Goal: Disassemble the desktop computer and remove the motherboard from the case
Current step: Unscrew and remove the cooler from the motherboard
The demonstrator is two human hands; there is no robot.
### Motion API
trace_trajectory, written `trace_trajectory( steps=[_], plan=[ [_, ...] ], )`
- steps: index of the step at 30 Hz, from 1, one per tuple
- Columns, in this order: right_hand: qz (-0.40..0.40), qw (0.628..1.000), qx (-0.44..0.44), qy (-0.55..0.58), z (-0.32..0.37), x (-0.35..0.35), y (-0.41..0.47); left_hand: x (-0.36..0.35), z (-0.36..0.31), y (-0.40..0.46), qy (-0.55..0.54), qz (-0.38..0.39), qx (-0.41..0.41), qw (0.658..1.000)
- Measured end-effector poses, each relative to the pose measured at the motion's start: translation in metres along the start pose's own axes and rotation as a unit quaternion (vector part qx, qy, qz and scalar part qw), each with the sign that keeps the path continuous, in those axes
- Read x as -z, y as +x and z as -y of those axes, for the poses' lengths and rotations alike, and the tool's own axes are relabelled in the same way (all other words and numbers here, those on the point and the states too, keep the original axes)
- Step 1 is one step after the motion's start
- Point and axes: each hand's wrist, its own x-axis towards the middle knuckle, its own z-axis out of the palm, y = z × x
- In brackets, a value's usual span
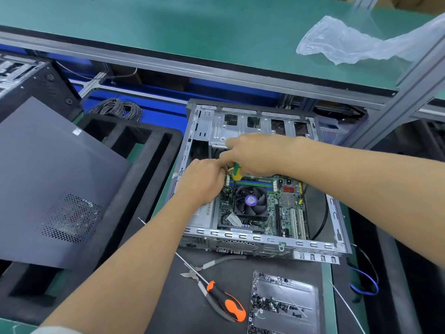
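Note:
An open metal computer case lies on its side on the bench. Inside it sits the green motherboard with a black CPU fan. My right hand grips a yellow and green screwdriver over the board's far left corner. My left hand is curled beside it at the same spot, on wires or a part that the fingers hide. The screwdriver's tip is out of sight behind my hands.
An orange and black screwdriver and pliers lie in front of the case. A metal tray of screws sits at the lower right. The removed side panel rests on black foam at the left. A plastic bag lies on the upper shelf.

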Motion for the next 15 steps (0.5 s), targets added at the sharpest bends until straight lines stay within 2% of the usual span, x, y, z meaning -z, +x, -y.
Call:
trace_trajectory(
  steps=[3,6,8,11,15],
  plan=[
    [-0.024,0.996,-0.025,0.080,-0.001,-0.001,0.001,0.000,0.001,0.001,-0.001,-0.001,0.002,1.000],
    [0.007,0.980,-0.141,0.137,0.006,0.003,0.004,0.000,0.000,-0.001,0.003,-0.007,-0.011,1.000],
    [0.038,0.978,-0.181,0.102,0.010,0.009,0.006,0.000,0.000,-0.002,0.004,-0.010,-0.015,1.000],
    [0.050,0.992,-0.118,-0.005,0.013,0.015,0.008,0.000,0.000,0.000,-0.002,-0.005,0.010,1.000],
    [-0.022,0.996,0.051,-0.066,0.018,0.011,0.010,0.002,-0.003,-0.005,0.004,-0.011,0.014,1.000]
  ],
)
